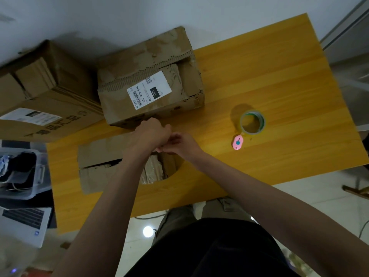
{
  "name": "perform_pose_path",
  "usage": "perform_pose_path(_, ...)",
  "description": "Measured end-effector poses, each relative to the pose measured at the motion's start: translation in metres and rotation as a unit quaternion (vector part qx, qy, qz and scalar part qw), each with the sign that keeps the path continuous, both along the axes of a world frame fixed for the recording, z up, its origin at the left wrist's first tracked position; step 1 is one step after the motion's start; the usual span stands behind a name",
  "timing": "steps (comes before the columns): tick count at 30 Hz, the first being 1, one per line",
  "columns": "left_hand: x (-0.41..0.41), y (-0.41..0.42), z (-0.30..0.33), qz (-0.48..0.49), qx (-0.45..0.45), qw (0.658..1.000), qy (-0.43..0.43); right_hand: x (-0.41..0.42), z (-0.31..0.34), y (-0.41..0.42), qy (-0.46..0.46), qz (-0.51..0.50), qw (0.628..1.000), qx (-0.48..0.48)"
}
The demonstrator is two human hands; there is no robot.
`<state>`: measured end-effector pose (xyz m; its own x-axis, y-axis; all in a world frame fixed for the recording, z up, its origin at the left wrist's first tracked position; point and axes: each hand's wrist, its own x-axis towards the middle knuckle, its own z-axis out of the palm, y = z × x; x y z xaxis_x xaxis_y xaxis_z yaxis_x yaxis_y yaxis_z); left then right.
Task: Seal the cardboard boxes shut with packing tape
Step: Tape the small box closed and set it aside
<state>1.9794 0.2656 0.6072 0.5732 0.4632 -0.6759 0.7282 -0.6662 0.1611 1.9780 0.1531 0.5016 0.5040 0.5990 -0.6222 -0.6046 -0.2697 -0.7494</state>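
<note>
Three cardboard boxes, one tape roll, one pink cutter

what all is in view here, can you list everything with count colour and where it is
cardboard boxes: 3, brown; labelled box at table's far left, larger box left of it, low box under the hands
tape roll: 1, clear with green core, standing on table at right
small cutter: 1, pink with blue button, just in front of the tape roll
table: 1, yellow-orange wood
plastic bin: 1, clear, left of table, dark items inside
laptop: 1, silver, lower left
hands: 2; left hand and right hand meet above the low box, what they hold cannot be told
</note>
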Motion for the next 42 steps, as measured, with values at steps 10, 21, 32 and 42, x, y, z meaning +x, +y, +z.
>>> perform_pose_path(10,0.001,-0.005,0.007,-0.017,0.018,1.0,0.012,-0.01,0.013,0.003,-0.075,-0.026,0.996,-0.044)
perform_pose_path(21,-0.015,-0.009,0.012,-0.104,0.11,0.986,-0.074,-0.012,0.013,0.004,-0.069,-0.034,0.993,-0.086)
perform_pose_path(32,-0.097,0.073,-0.011,-0.353,0.09,0.931,-0.01,-0.029,0.016,0.007,-0.084,-0.064,0.992,-0.067)
perform_pose_path(42,-0.102,0.079,-0.025,-0.395,0.078,0.915,0.0,-0.047,0.034,0.008,-0.128,-0.039,0.991,-0.012)
